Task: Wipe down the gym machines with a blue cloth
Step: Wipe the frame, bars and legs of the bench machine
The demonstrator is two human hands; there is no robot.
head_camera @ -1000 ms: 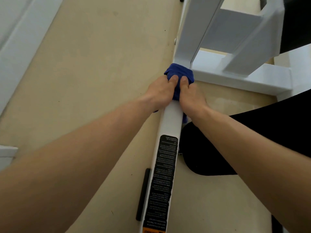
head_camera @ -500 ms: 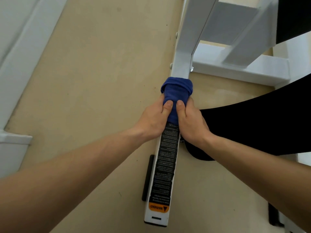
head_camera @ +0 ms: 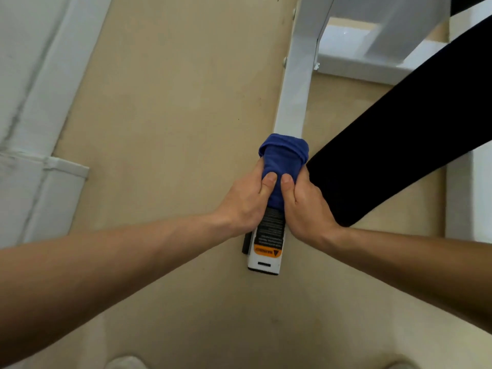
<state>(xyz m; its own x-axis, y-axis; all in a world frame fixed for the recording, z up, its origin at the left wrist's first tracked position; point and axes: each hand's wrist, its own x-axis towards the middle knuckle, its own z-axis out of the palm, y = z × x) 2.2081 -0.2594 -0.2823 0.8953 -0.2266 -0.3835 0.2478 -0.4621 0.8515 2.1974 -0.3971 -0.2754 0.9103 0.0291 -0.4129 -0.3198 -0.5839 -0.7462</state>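
Blue cloth [head_camera: 283,155] is wrapped round the white bar [head_camera: 292,102] of the gym machine, near the bar's close end. The left hand [head_camera: 247,203] and the right hand [head_camera: 306,209] both grip the cloth, with fingers curled round it and the bar, and thumbs side by side on top. Just under the cloth the bar has a black and orange sticker [head_camera: 269,235]. Hard rubbing might catch the sticker's edge and peel it. The bar stops just past the sticker, so a long pull could slide the cloth off the end, and the hands could bump the floor [head_camera: 173,129]. A black trouser leg [head_camera: 386,155] sits very close on the bar's right side, so room there is tight. Left of the bar the floor is open as far as a white frame [head_camera: 34,115]. Up the bar the way is free until the cross piece [head_camera: 359,67] joins it.
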